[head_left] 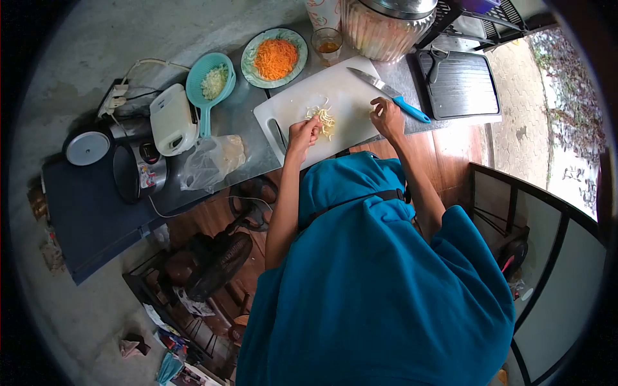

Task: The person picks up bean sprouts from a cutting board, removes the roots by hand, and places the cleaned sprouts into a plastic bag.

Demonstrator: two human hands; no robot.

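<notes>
A white cutting board (351,96) lies on the counter with a small pile of bean sprouts (326,122) near its middle. My left hand (304,135) is at the pile's left side, its fingers pinched together; what they hold, if anything, is hidden. Over the board's right side is my right hand (388,119), fingers curled inward around something small and pale that I cannot make out. A knife (376,83) with a blue handle rests across the board's upper right corner, just beyond my right hand.
Behind the board stand a plate (246,64) of shredded carrot, a glass (327,48) and a large ribbed jar (386,32). To the left are a green colander (205,69) with chopped pale vegetable, a white appliance (174,122) and a plastic bag (209,164). A black griddle pan (460,83) carries a peeler (436,61).
</notes>
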